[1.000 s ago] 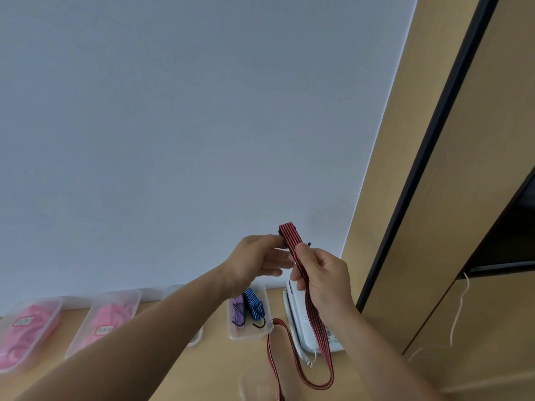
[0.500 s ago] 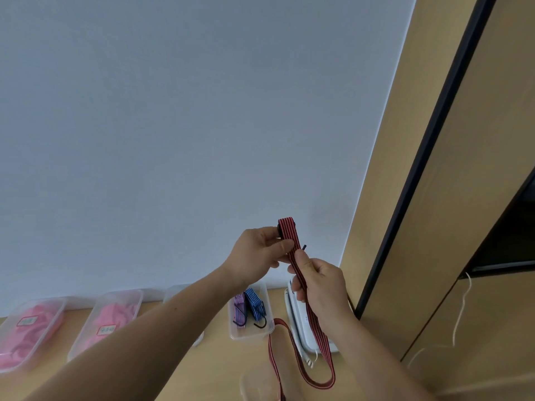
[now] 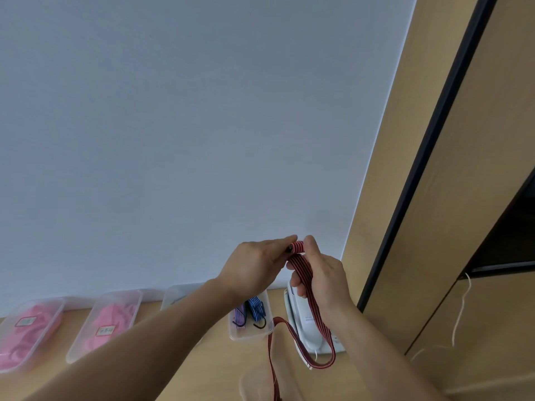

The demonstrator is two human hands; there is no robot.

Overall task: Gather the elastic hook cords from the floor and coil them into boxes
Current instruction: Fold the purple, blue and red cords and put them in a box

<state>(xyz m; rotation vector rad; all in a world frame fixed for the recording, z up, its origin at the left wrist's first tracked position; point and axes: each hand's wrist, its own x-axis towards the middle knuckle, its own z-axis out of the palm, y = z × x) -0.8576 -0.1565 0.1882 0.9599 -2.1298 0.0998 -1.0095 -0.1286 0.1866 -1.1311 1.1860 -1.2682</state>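
Left hand (image 3: 254, 267) and right hand (image 3: 322, 274) pinch a red cord (image 3: 302, 269), rolling its end; the hanging slack likely needs winding in next.

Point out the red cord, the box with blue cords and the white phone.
red cord (image 3: 301, 264): head view, striped strap just below the rolled end.
box with blue cords (image 3: 250, 336): head view, clear front wall.
white phone (image 3: 299, 312): head view, bare body left of the strap.

White painted wall (image 3: 202, 140) ahead. Tan wooden cabinet panel (image 3: 477, 198) on the right, with black edge strip (image 3: 428, 146). White plastic telephone (image 3: 305, 325) at wall base. Thin white string (image 3: 462, 305) dangles from cabinet.
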